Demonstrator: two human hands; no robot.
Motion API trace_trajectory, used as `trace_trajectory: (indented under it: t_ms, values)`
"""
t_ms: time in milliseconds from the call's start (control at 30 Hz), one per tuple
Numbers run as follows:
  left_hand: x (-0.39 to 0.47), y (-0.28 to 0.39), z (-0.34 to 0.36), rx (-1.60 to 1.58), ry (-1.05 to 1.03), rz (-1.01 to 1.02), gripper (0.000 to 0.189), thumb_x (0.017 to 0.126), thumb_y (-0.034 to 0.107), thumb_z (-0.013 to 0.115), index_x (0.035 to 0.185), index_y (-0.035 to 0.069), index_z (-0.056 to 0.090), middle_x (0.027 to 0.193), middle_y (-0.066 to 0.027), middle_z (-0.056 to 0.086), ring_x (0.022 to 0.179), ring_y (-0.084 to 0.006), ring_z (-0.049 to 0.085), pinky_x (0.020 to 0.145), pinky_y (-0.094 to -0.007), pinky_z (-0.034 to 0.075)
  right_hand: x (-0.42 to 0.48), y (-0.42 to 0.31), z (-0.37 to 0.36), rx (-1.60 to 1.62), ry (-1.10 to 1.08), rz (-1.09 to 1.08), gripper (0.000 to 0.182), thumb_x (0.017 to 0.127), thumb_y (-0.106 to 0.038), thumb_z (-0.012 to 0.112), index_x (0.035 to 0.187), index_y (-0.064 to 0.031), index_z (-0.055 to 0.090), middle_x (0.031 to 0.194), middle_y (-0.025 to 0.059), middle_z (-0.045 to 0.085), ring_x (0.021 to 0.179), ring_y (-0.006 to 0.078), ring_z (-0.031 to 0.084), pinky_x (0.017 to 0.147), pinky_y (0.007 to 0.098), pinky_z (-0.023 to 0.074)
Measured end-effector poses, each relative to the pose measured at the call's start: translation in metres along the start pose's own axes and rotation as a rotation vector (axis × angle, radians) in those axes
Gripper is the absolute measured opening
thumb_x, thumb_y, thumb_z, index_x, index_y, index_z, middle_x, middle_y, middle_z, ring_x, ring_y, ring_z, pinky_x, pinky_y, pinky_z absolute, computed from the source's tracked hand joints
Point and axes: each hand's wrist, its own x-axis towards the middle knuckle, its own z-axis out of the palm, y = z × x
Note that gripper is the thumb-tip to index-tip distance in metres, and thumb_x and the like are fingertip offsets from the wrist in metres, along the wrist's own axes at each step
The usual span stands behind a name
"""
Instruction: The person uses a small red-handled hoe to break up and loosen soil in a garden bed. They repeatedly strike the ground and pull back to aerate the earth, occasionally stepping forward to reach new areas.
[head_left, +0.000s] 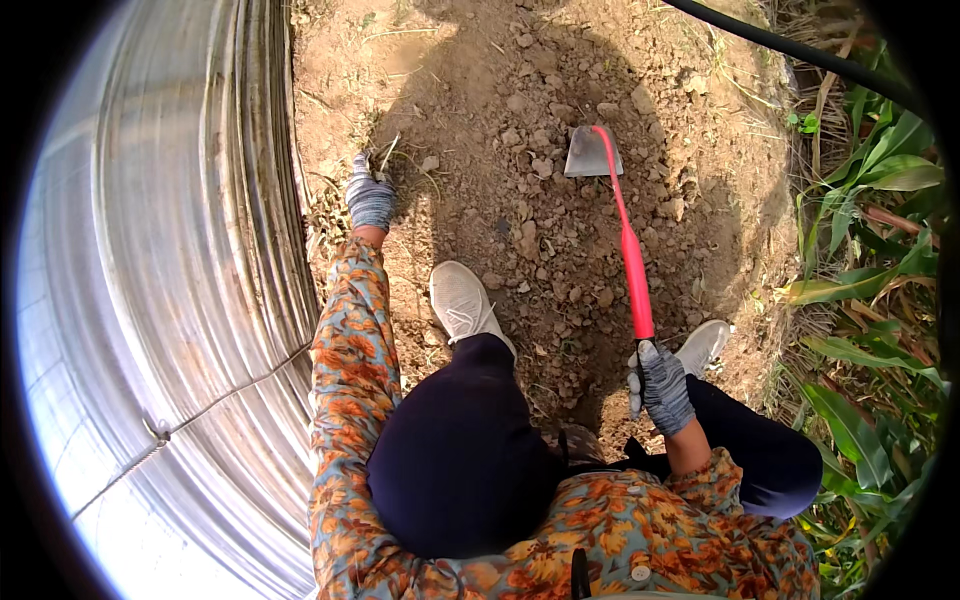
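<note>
My left hand (370, 196), in a grey striped knit glove, reaches forward beside the plastic sheeting. Its fingers are curled around a dry weed (388, 153), whose thin pale stems stick out past the fingertips. In my right hand (664, 388), gloved the same way, is the dark grip of a short-handled hoe (636, 274). The hoe has a red shaft and a bent red neck. Its flat metal blade (589, 156) rests on or just above the loose soil (536, 202) ahead of me; the contact is not plain.
Plastic sheeting (172, 247) rises along the left, crossed by a cord (247, 386). Leafy corn-like plants (870, 375) line the right edge. A black hose or cable (795, 49) crosses the upper right. My shoes (461, 300) stand on the cloddy ground.
</note>
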Motion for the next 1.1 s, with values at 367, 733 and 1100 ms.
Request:
trace_trajectory:
  t_ms: [367,733,1100]
  values:
    - [-0.110,0.053,0.039,0.217,-0.490,0.827,0.044,0.079,0.008,0.057,0.121,0.020,0.058,0.149,-0.0144,0.025,0.137,-0.0364,0.021,0.114,-0.0437,0.012,0.012,0.005,0.000,-0.017,0.059,-0.021,0.039,0.089,-0.040,0.056,0.082,-0.0021,0.051,0.053,0.0066,0.054,0.032,0.0195,0.050,0.027,0.0320,0.0413]
    - [-0.013,-0.035,0.007,-0.296,0.088,-0.408,0.069,0.089,0.042,0.054,0.133,-0.007,0.034,0.130,-0.0264,0.045,0.118,-0.0358,0.048,0.098,-0.0365,0.040,0.018,0.010,-0.007,0.043,-0.008,-0.005,0.035,0.092,-0.036,0.053,0.085,-0.0019,0.051,0.054,0.0082,0.055,0.033,0.0219,0.051,0.027,0.0349,0.0434]
    - [0.087,-0.017,-0.011,-0.221,-0.152,-0.369,0.029,0.091,0.020,0.052,0.118,0.006,0.053,0.096,-0.0141,0.063,0.080,-0.0235,0.059,0.070,-0.0338,0.048,0.030,0.010,-0.009,-0.065,0.022,0.025,0.029,0.093,-0.032,0.053,0.088,-0.0030,0.048,0.055,0.0076,0.056,0.036,0.0203,0.054,0.030,0.0329,0.0451]
